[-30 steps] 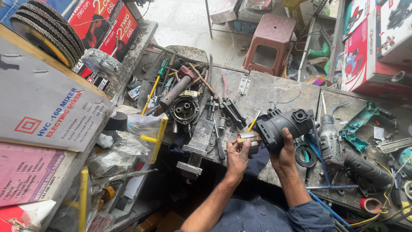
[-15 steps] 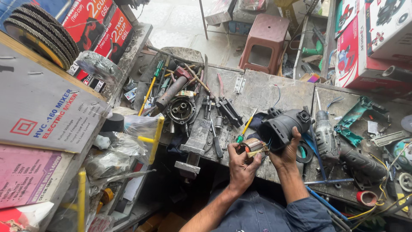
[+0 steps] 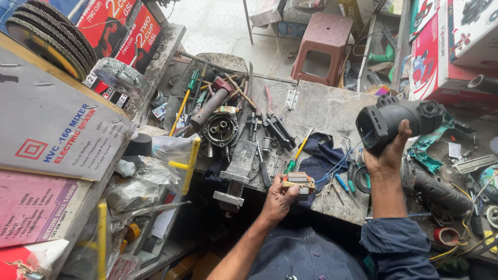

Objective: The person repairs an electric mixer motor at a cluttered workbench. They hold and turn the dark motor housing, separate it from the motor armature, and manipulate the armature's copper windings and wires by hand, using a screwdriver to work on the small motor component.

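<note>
Right now your right hand [image 3: 386, 155] is clenched around a black power-tool housing [image 3: 397, 120], lifted clear of the worktop [image 3: 321, 106] with its open round mouth turned toward you. Your left hand [image 3: 277, 199] grips a small wound coil block [image 3: 300, 182] with copper-coloured windings, held low at the near edge of the worktop, well apart from the housing. Thin blue wires [image 3: 337, 165] trail across the dark blue cloth [image 3: 319, 155] between the two parts; whether they join either part, you cannot tell from here.

Judging by this, the tool is taken apart: the housing looks hollow, the coil block is out of it, and a round metal gear case [image 3: 221, 129] lies among loose tools farther left. So the stripping-down seems done, while nothing is yet fitted together; the two parts are in separate hands.

A screwdriver with a yellow shaft and green tip [image 3: 298, 153] lies just beside the cloth.

As for packages: at your far left lean flat grey and pink cartons [image 3: 46, 140] with red and blue lettering, propped on edge. Above them stand red boxes [image 3: 122, 26] with white print, next to a stack of dark grinding discs [image 3: 49, 33]. At upper right sit red-and-white tool boxes [image 3: 451, 46] picturing machines. A brown plastic stool [image 3: 324, 46] stands beyond the worktop.
</note>
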